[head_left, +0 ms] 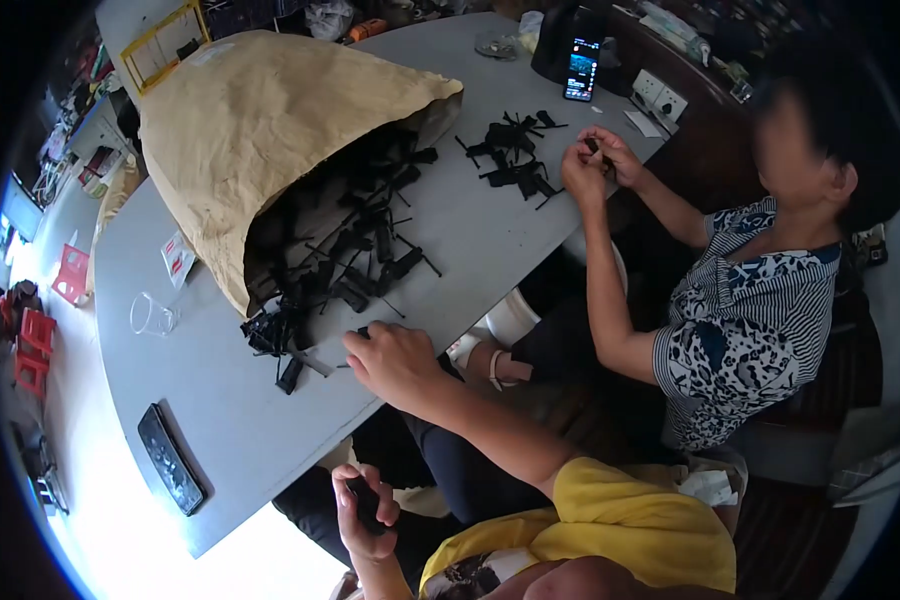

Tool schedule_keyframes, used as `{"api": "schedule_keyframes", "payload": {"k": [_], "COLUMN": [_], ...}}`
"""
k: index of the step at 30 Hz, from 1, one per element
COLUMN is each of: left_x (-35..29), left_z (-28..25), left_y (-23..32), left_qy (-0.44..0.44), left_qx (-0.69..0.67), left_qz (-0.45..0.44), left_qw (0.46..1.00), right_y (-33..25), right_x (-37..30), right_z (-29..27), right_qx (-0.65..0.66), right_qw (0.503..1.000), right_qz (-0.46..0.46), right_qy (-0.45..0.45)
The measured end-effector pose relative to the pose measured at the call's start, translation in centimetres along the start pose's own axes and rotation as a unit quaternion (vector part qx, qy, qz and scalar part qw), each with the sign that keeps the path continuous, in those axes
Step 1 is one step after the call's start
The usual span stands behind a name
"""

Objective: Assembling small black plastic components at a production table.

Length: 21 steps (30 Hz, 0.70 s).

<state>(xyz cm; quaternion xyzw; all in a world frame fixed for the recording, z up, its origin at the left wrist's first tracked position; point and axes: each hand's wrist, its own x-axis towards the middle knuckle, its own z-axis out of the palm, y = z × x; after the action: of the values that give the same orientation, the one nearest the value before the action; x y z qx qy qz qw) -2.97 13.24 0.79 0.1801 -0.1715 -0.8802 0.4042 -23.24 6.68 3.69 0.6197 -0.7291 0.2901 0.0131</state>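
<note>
My left hand (356,540), raised beside the table's near edge, has its fingers wrapped round a small black oval object (368,505) whose kind I cannot make out. My right hand (398,365) lies at the table edge with curled fingers, closed on a small black plastic part (363,331) that is mostly hidden. Just beyond it, a heap of black plastic parts with thin stems (355,270) spills from the mouth of a big brown paper sack (240,120) lying on its side. One black part (290,375) lies at the heap's near end.
The grey table (270,430) carries a dark phone (170,458), a clear cup (154,314) and a lit phone standing upright (581,70). A co-worker (750,300) at the right handles a small black part beside another pile (515,155). Red stools (35,350) stand at left.
</note>
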Motion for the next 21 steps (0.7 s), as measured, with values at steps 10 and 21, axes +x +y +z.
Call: {"api": "schedule_keyframes", "payload": {"k": [10, 21], "left_x": [0.6, 0.4], "left_z": [2.4, 0.6], "left_y": [-0.5, 0.0], "left_qy": [0.042, 0.023], "left_qx": [0.488, 0.446], "left_qz": [0.152, 0.194], "left_qw": [0.859, 0.873], "right_y": [-1.9, -3.1], "right_x": [-5.8, -8.2], "right_z": [-3.2, -2.6], "right_qx": [0.571, 0.571], "right_qw": [0.797, 0.797], "right_qz": [0.077, -0.007], "right_qy": [-0.181, -0.195]}}
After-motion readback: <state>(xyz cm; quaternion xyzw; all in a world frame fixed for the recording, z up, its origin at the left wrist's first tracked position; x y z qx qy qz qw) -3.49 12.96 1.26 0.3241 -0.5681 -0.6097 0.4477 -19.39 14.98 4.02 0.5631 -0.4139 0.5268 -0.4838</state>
